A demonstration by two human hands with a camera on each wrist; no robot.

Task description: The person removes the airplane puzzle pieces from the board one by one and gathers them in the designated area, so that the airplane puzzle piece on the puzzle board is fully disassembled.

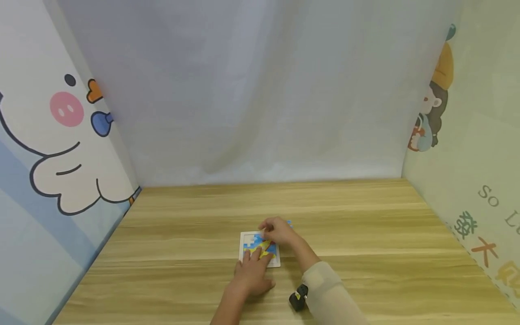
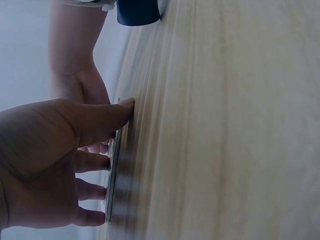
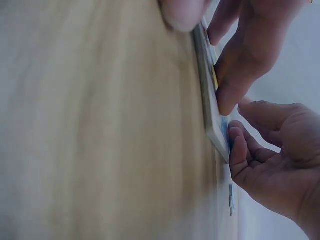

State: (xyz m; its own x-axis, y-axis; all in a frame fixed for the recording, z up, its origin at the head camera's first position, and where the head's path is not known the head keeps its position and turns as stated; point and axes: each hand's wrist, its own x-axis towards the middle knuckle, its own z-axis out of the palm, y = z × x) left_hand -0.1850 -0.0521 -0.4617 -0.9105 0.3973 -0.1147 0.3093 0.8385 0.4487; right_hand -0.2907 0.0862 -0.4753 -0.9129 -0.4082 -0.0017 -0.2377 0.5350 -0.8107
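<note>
Jigsaw puzzle (image 1: pixel 253 245), flat on the wood-grain table (image 1: pixel 170 234), looks light, thin and stiff; it would probably skid easily, so brace it by its pale rim (image 1: pixel 241 249) and pinch pieces by their edges. The left hand (image 1: pixel 253 274) lies spread across it, gripping nothing; the right hand (image 1: pixel 279 230) curls at its far right corner, grasp unclear.

Table (image 1: pixel 183 212): wood-grained, smooth, low sheen. Backdrop (image 1: pixel 264 90): matt cloth, softly creased. Puzzle (image 1: pixel 248 241): smooth; wood or card, uncertain. Sleeve (image 1: pixel 331 289): matt cloth. Black box (image 1: pixel 298 301): plastic-looking.
</note>
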